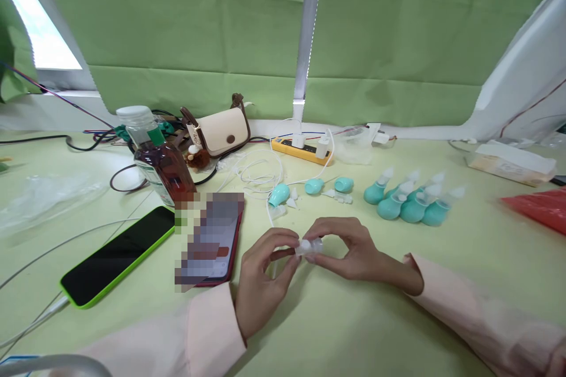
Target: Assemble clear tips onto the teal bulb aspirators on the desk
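Note:
Between my two hands, above the pale green table (336, 318), is a small translucent plastic piece (308, 246) with a whiter part inside. My left hand (267, 274) pinches its left end between thumb and fingers. From the other side, my right hand (349, 247) grips the right end. Just beyond lie loose teal rubber bulbs (280, 195) with small clear and white plastic parts (340, 196) beside them. To the right stands a group of several teal bulb aspirators (413, 207) with clear pointed tips fitted.
At left lie a green-cased phone (119, 256) with a cable and a second phone (221, 235). Behind them are a dark drink bottle (159, 159) and a cream handbag (223, 132). A yellow power strip (303, 151), red plastic (537, 209) and a tissue pack (510, 164) sit farther off.

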`<move>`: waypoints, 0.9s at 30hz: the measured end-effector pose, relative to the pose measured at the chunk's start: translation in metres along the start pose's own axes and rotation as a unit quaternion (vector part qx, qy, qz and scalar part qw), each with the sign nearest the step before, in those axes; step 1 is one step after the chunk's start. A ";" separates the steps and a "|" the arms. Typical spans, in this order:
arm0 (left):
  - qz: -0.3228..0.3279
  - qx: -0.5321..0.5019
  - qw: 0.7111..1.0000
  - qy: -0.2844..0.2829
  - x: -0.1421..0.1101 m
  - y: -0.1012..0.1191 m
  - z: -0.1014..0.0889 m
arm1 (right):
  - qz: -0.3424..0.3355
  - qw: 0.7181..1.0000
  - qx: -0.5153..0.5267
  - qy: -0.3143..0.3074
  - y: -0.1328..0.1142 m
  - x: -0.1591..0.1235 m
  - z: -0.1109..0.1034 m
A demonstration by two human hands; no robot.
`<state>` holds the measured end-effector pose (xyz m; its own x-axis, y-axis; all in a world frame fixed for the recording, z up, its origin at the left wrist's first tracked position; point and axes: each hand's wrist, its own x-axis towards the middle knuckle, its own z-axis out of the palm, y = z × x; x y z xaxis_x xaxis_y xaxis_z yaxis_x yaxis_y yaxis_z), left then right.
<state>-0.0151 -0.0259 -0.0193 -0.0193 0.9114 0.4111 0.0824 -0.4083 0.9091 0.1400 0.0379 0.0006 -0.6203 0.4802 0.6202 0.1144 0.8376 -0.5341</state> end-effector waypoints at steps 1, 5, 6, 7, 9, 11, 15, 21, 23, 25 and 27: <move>-0.016 -0.012 1.000 -0.005 0.001 0.000 0.000 | -0.011 1.000 -0.005 0.006 0.000 0.001 -0.001; -0.103 -0.047 0.993 -0.026 0.002 0.000 -0.001 | -0.040 0.998 -0.042 0.020 0.001 0.001 -0.002; -0.120 -0.052 0.991 -0.025 0.002 -0.001 -0.001 | -0.042 0.998 -0.050 0.019 0.001 0.000 -0.002; -0.132 -0.056 0.989 -0.023 0.002 -0.002 -0.001 | -0.043 0.997 -0.055 0.017 0.001 0.000 -0.002; -0.143 -0.061 0.988 -0.017 0.002 -0.003 -0.001 | -0.048 0.997 -0.060 0.012 0.002 -0.002 -0.002; -0.146 -0.058 0.988 -0.011 0.003 -0.004 -0.001 | -0.054 0.997 -0.060 0.010 0.003 -0.003 -0.002; -0.137 -0.056 0.989 -0.007 0.004 -0.001 -0.001 | -0.068 0.996 -0.052 0.008 0.004 -0.004 0.000; -0.130 -0.049 0.990 -0.017 0.003 0.000 -0.001 | -0.066 0.993 -0.072 0.074 -0.001 -0.008 0.011; -0.144 -0.065 0.987 -0.035 0.002 0.000 0.000 | -0.087 0.987 -0.103 0.087 0.000 -0.010 0.015; -0.156 -0.076 0.984 -0.046 0.003 0.000 0.001 | -0.099 0.983 -0.126 0.086 0.003 -0.012 0.016; -0.165 -0.084 0.982 -0.035 0.003 -0.001 0.001 | -0.090 0.985 -0.132 0.067 0.005 -0.012 0.015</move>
<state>-0.0139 -0.0225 -0.0185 0.0511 0.9944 0.0928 -0.0833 -0.0884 0.9926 0.1359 0.0325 -0.0184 -0.5425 0.3338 0.7709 0.2210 0.9421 -0.2524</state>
